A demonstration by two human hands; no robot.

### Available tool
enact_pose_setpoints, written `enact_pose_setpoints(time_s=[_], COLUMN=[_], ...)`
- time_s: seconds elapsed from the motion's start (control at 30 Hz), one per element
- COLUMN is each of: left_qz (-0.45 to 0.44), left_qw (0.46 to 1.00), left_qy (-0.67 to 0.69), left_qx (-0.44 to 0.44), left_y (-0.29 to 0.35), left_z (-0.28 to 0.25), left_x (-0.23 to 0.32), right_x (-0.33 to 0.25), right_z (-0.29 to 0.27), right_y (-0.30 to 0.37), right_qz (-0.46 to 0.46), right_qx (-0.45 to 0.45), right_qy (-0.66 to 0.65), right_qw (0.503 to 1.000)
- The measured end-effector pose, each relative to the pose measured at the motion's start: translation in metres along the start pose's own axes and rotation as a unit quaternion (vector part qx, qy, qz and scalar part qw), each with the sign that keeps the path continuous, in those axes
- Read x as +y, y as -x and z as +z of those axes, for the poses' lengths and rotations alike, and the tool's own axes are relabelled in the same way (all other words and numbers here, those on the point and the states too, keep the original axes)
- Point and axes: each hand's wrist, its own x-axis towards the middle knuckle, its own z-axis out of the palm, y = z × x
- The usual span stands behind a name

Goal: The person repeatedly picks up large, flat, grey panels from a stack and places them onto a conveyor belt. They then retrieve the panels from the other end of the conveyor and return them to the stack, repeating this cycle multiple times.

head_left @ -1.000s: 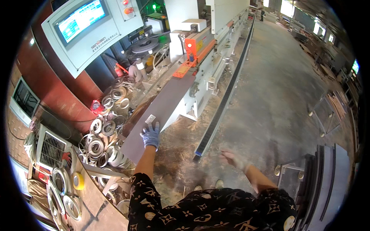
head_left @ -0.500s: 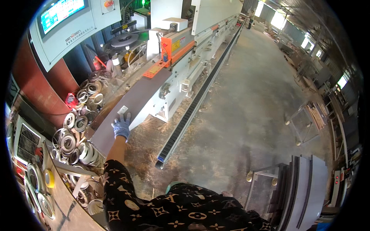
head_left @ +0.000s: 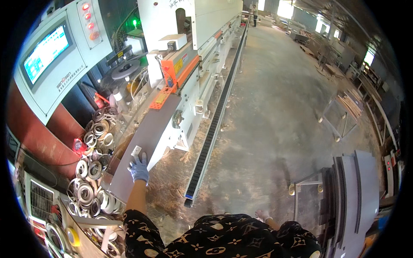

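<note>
A long dark grey-brown board (head_left: 151,129) lies flat on the infeed end of a white machine, its far end at an orange guide plate (head_left: 160,99). My left hand (head_left: 139,169), in a light blue-grey glove, rests on top of it with fingers spread, just behind a small white label (head_left: 136,150). Low in the picture my right hand (head_left: 263,215) shows small and partly, beyond my patterned top. Its fingers are too indistinct to read, and I see nothing held in it.
A control panel with a lit screen (head_left: 46,52) stands at upper left. Rolls of edging strip (head_left: 86,193) crowd the floor left of the board. A narrow roller track (head_left: 215,124) runs along the machine. Grey boards (head_left: 365,193) stand stacked on a trolley at lower right.
My view has shifted, so the machine sits lower and farther left. My left hand stays on the board beside the label. My right hand has come into view.
</note>
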Motion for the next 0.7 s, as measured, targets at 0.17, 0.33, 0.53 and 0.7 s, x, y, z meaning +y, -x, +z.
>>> enact_pose_setpoints(time_s=[0.17,0.33,0.53,0.7], left_qz=[-0.011,0.009,0.051,0.065], left_qw=[0.999,1.0,0.997,0.99], left_qy=[-0.02,0.02,0.013,-0.061], left_qx=[-0.023,-0.009,0.051,0.107], left_y=[-0.001,-0.031,-0.104,-0.129], left_z=[-0.01,-0.001,0.026,0.024], left_x=[-0.003,0.014,0.049,0.053], right_x=[-0.036,-0.037,0.006,0.04], right_z=[0.068,0.094,0.066,0.053], right_y=[0.02,0.059,0.094,0.165], right_qz=[-0.08,-0.106,-0.103,-0.112], right_qx=[-0.017,0.005,0.103,0.214], right_qy=[0.147,0.155,0.242,0.036], right_qw=[0.986,0.982,0.959,0.97])
